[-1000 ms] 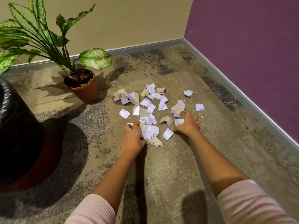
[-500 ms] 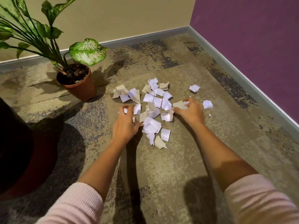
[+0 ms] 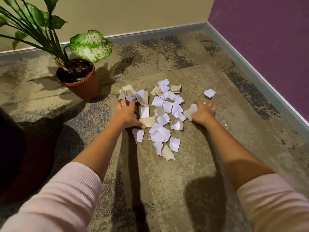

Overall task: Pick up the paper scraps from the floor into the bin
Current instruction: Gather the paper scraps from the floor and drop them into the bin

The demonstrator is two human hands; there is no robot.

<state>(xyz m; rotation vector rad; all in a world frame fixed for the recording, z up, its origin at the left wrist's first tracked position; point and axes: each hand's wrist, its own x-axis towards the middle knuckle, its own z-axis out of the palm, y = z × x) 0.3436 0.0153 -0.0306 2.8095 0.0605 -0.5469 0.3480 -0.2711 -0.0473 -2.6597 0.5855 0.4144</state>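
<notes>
Both arms reach out over the carpet [image 3: 167, 181], pink sleeves pushed up to mid-forearm. The left hand [image 3: 126, 114] is palm down and flat on the floor, fingers spread and pointing away toward the far wall, thumb stretched out to the right with its tip on a tan scrap. Its fingertips touch the near edge of a small cluster of tan and white pieces just beside the plant pot [image 3: 80, 79]. That hand is unclenched, pressing rather than gripping.

The right hand [image 3: 203, 111] is curled into a loose fist, knuckles up, on the right edge of the pile. It grips scraps: a tan piece and a white one stick out from its thumb side, and a sliver of white shows between the knuckles. How much paper is bunched inside, I can't tell.

The scraps [image 3: 163, 118] lie between the two hands, white and tan, overlapping in places, running from the far cluster down to a few pieces nearer the person. One white scrap [image 3: 209, 93] sits apart, beyond the right hand, toward the purple wall [image 3: 267, 30]. A tiny crumb lies on the carpet right of the right wrist.

At the left edge a dark rounded shape [image 3: 11, 148] is probably the bin, well apart from the pile, though it is too shadowed to be sure.
</notes>
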